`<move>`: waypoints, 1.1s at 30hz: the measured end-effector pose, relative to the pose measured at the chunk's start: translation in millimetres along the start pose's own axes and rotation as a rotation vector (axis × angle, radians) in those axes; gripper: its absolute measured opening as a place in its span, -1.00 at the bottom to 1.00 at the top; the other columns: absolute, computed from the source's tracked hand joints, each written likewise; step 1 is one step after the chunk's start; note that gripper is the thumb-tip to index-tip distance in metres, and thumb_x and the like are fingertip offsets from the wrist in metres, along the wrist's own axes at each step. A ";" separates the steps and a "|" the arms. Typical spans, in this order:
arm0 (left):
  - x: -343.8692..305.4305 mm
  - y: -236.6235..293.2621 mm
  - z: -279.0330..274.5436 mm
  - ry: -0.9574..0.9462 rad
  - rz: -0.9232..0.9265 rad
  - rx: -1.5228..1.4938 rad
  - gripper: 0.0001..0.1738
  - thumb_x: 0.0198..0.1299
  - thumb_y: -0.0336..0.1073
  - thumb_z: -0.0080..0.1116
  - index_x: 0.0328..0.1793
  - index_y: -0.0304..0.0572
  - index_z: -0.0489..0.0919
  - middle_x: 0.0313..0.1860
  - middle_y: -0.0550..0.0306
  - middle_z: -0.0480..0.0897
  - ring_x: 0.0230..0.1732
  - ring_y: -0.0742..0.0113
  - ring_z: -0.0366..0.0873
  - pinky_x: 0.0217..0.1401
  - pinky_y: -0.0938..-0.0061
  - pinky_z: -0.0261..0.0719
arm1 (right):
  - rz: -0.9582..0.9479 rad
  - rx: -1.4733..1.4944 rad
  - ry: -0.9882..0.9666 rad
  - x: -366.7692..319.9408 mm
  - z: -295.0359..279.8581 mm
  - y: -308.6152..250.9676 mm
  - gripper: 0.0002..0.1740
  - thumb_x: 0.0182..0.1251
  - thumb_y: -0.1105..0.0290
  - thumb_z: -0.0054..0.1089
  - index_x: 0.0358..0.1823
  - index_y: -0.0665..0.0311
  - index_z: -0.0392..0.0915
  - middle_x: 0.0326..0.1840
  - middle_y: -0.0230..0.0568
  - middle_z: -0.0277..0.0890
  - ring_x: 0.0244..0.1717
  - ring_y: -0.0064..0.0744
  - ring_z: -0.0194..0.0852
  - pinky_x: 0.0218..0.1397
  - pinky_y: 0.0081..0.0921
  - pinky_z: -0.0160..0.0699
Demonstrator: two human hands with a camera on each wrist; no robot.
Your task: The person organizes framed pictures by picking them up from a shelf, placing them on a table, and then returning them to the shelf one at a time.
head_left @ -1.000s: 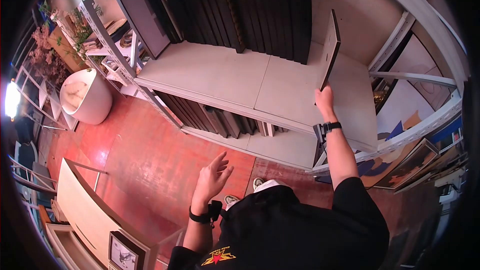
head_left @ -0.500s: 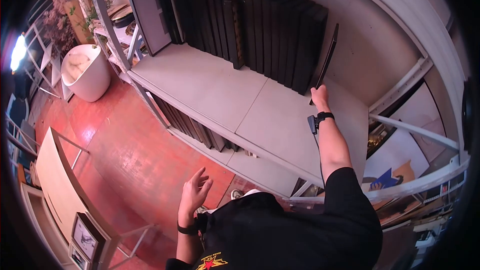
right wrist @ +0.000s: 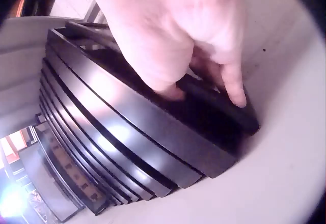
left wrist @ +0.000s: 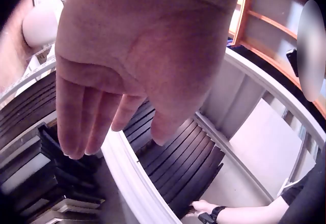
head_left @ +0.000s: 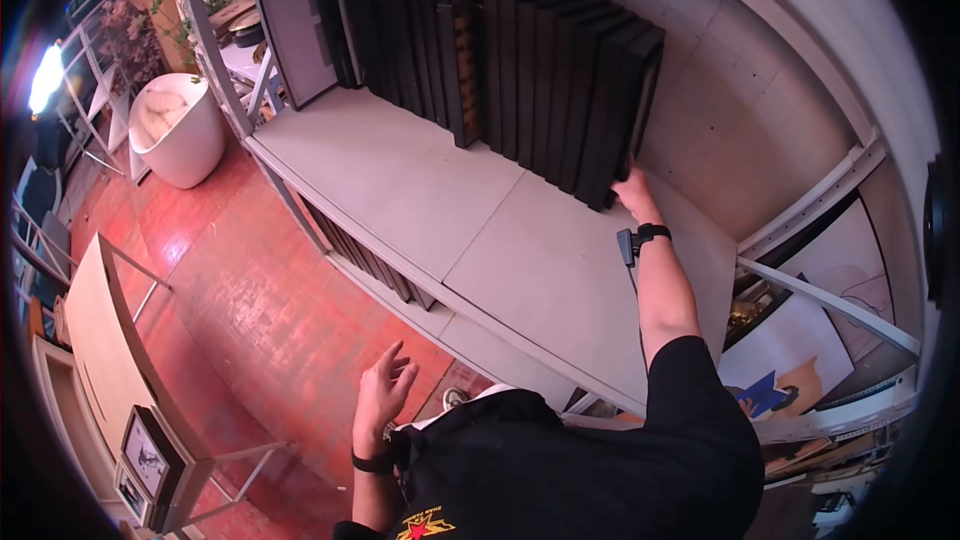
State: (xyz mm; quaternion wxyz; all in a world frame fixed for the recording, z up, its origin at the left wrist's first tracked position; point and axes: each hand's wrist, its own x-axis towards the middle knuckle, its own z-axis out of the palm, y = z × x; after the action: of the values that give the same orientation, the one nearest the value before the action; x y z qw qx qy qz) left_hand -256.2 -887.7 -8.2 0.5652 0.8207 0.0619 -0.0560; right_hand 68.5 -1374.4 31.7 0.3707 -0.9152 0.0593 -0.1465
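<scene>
At the right end of a row of dark frames [head_left: 550, 80] on the upper shelf, my right hand [head_left: 638, 198] grips the lower front edge of a thin dark frame [head_left: 649, 108]. The right wrist view shows this outermost frame [right wrist: 243, 116] standing close beside the row [right wrist: 117, 127], with a narrow dark gap between. There my right hand [right wrist: 178, 35] has its thumb and fingers on either side of it. Holding nothing, my left hand [head_left: 383, 390] hangs in front of the shelves, its fingers loosely extended; the left wrist view shows its palm [left wrist: 137, 46].
Shelf board [head_left: 400, 165] extends before the row, above a lower shelf of frames [head_left: 365, 250]. A metal post [head_left: 225, 70] stands left and a brace [head_left: 840, 305] right. A white tub chair [head_left: 185, 145] and pale table [head_left: 110, 330] stand at left; a person is in the background.
My right hand has brought the thin frame leftward, from standing apart to close against the row's end. The left hand remains free, fingers loose. The head view has shifted somewhat.
</scene>
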 end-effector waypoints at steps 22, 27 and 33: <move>-70.8 -33.7 -83.3 0.140 -0.101 0.003 -0.39 0.22 -0.18 0.21 0.34 -0.35 0.40 -0.03 -0.31 0.65 0.00 -0.04 0.67 0.05 0.26 0.64 | 0.005 -0.271 0.392 -81.0 16.1 -23.3 -0.53 0.12 0.33 0.11 0.05 0.43 0.55 -0.03 0.24 0.57 0.01 0.06 0.57 0.11 -0.23 0.52; -104.5 -57.0 -122.9 0.255 -0.144 -0.005 -0.38 0.23 -0.14 0.21 0.34 -0.34 0.40 -0.02 -0.30 0.65 0.00 -0.04 0.66 0.04 0.25 0.65 | -0.115 0.223 0.238 -132.0 69.5 -115.4 -0.84 0.37 0.41 0.12 -0.18 0.37 0.55 -0.39 -0.26 0.62 -0.41 -0.48 0.60 -0.28 -0.57 0.61; -158.5 -79.9 -177.9 0.407 -0.131 0.039 -0.38 0.24 -0.11 0.20 0.34 -0.33 0.39 -0.01 -0.31 0.64 0.03 -0.05 0.65 0.08 0.24 0.62 | -0.283 0.322 -0.336 -243.9 206.6 -237.3 -0.74 0.44 0.32 0.08 -0.34 0.39 0.50 -0.53 -0.31 0.48 -0.52 -0.53 0.47 -0.39 -0.54 0.50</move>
State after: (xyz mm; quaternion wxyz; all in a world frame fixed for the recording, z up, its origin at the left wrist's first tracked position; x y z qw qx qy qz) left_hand -421.7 -699.2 7.1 0.5203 0.8200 0.2270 0.0730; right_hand -98.7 -1014.4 1.2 0.4919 -0.8552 -0.1555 -0.0504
